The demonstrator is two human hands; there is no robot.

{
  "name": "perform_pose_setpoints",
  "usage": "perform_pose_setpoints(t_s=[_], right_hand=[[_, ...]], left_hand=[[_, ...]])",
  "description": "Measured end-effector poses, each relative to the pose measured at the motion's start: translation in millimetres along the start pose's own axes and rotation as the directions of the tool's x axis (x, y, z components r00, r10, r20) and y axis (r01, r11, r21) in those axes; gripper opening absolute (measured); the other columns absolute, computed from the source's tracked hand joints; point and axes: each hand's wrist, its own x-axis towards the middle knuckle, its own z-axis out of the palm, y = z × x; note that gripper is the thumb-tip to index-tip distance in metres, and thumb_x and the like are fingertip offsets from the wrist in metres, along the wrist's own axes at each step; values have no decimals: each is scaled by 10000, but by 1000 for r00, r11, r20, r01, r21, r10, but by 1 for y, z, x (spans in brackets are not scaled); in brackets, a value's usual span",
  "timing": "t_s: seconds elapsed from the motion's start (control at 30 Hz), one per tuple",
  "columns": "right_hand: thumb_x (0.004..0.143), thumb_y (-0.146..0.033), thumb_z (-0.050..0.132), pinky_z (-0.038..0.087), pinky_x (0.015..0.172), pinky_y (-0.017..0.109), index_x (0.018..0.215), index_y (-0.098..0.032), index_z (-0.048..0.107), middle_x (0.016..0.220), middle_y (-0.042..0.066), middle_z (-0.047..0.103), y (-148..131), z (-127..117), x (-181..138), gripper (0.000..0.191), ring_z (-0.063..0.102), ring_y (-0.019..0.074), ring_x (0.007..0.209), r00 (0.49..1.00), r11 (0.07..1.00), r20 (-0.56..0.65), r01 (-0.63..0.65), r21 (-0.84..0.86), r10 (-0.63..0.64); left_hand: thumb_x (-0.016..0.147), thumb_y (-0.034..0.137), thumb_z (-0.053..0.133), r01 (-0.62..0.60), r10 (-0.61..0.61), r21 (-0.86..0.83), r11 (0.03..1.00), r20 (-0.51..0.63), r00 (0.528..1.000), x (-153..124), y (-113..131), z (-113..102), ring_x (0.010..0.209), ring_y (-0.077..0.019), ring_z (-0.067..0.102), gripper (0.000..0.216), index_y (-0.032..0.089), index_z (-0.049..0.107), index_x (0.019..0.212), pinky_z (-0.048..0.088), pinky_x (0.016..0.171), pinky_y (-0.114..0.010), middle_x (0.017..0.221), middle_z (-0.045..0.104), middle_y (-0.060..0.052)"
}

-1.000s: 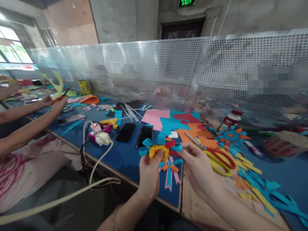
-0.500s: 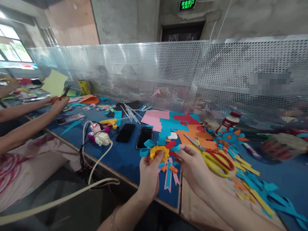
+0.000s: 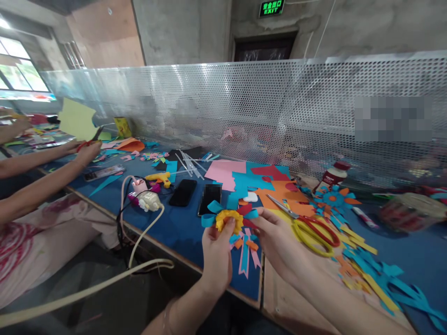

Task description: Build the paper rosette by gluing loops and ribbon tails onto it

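Between my hands is a paper flower (image 3: pixel 229 222) with a ruffled yellow centre and blue and red looped petals. My left hand (image 3: pixel 217 249) grips it from below, thumb pressed on the yellow centre. With thumb and fingers together, my right hand (image 3: pixel 274 237) pinches a blue and red petal on the flower's right side. Below the flower, a pink, blue and orange paper ribbon piece (image 3: pixel 245 258) shows over the table edge; whether it is joined to the flower I cannot tell.
Scissors (image 3: pixel 314 235) with red and yellow handles lie right of my hands, near cut paper strips (image 3: pixel 394 279) and a finished-looking blue flower (image 3: pixel 333 197). Two phones (image 3: pixel 183 192), a yellow glue gun (image 3: pixel 159 178) and a power strip (image 3: pixel 148 201) lie left. A co-worker's hands (image 3: pixel 87 151) cut yellow paper.
The flower and both my hands have shifted slightly left. The yellow centre now faces me more fully. At the left, the co-worker's yellow paper has moved a little left.
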Motion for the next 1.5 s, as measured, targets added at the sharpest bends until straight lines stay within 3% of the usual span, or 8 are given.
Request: perform_pose_setpoints(t_s=[0.2,0.47,0.6,0.73,0.97,1.07,1.17,1.5], right_hand=[[684,-328,753,370,650,241,741,-214,625,846,-17,618,-1,-3,4,181,508,127,752,999,999,14,-43,-20,43],[682,-308,755,355,662,239,774,-215,614,816,-30,599,1,-5,8,193,495,121,747,994,995,61,-90,31,88],[691,-201,651,369,683,252,808,-228,617,875,-24,602,-2,-7,10,124,492,131,785,987,992,112,-116,45,111],[657,-205,551,385,678,272,824,-239,637,908,-13,606,-6,-10,13,191,472,142,758,983,980,120,-152,131,136],[695,-405,692,401,759,310,821,-215,672,977,33,633,-6,-8,17,229,517,223,972,998,991,59,-1,-131,9],[642,-399,770,421,786,312,824,-210,690,890,27,645,-2,-12,21,275,553,212,910,1000,984,-18,17,-177,-20],[667,-388,769,438,787,302,810,-216,693,802,4,643,2,-16,23,236,580,184,827,998,982,16,64,-177,-62],[697,-427,745,419,764,267,760,-224,661,791,-18,619,1,-15,22,229,555,156,811,986,962,45,165,-216,-159]], left_hand=[[648,256,810,-9,8,-10,1000,-50,999,0,0,0,705,-99,659,224,172,659,792,512,682,-190,772,702,15],[667,257,794,-63,62,-10,998,-54,997,3,-4,-4,705,-101,646,210,160,655,792,495,703,-203,771,687,5],[634,247,814,-75,71,-31,997,-100,992,4,-3,-3,684,-95,639,220,158,653,755,490,692,-199,742,674,14],[647,264,806,-85,83,-37,996,-53,995,7,0,-3,724,-111,648,207,153,663,749,498,706,-207,749,682,-3],[663,257,802,-70,69,-13,997,-60,996,9,-2,-7,765,-91,650,221,179,656,809,502,719,-177,809,682,18],[669,263,800,-47,47,0,999,-67,997,8,-2,-7,690,-64,636,219,171,639,784,499,683,-152,752,667,32],[672,260,799,-19,18,-3,1000,-60,998,8,-2,-6,594,-33,599,218,162,627,761,473,606,-115,688,645,45],[689,272,782,14,-13,13,1000,-20,1000,9,-3,-6,667,-58,629,205,160,675,824,468,621,-130,752,680,16]])
